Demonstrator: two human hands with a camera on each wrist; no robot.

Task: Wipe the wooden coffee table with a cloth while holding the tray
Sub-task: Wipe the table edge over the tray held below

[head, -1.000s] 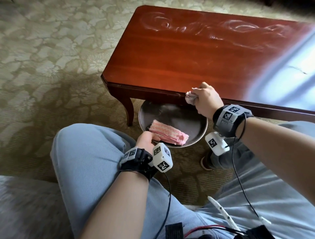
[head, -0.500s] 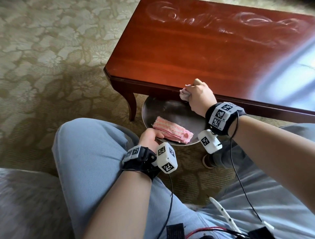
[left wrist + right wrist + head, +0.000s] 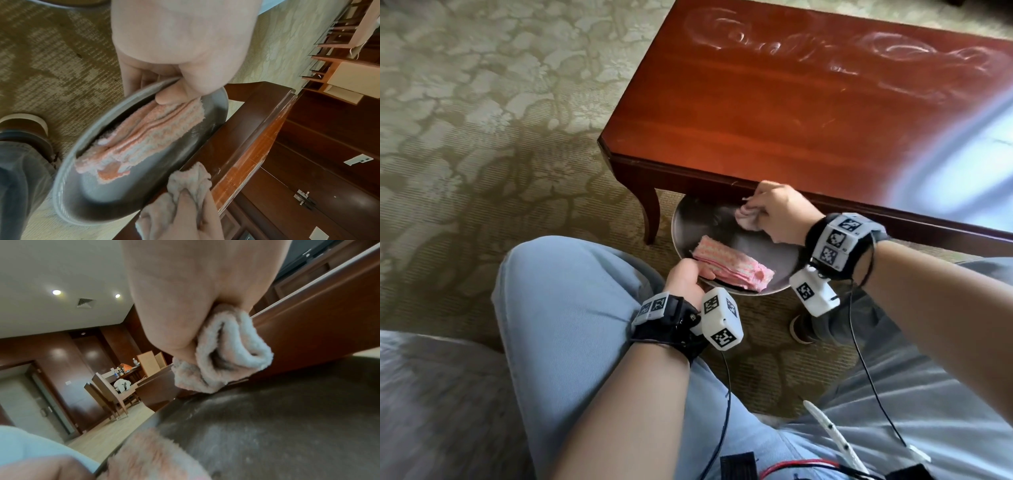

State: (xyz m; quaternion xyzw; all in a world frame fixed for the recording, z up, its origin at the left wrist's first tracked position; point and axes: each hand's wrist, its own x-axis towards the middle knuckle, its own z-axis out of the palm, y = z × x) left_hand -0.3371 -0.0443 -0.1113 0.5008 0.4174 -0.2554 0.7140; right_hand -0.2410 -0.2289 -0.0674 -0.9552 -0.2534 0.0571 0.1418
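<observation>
Carpet: olive and cream floral weave, filling the left of the head view; no lettering.

Left hand: lower centre of the head view; thumb on top of the near rim of the tray, fingers curled beneath it, as the left wrist view shows; the thumb tip touches the folded towel.

Tray: round, grey metal, held level just under the near edge of the table, centre of frame; no maker's mark legible.

Folded towel: pink and white stripes, lying on the tray toward its near side; no tag visible.

Cloth: pale pink, bunched, at the table's near edge above the tray's far side; whether it touches the tray cannot be told.

Right hand: right of centre; fingers and thumb closed round the cloth, knuckles against the table's edge moulding.

Coffee table: reddish polished wood, upper right of the head view; pale swirling smears along the far part of its top; strong glare at far right.

Wrist bands: black, carrying white blocks printed with square black-and-white code markers; no readable words.
</observation>
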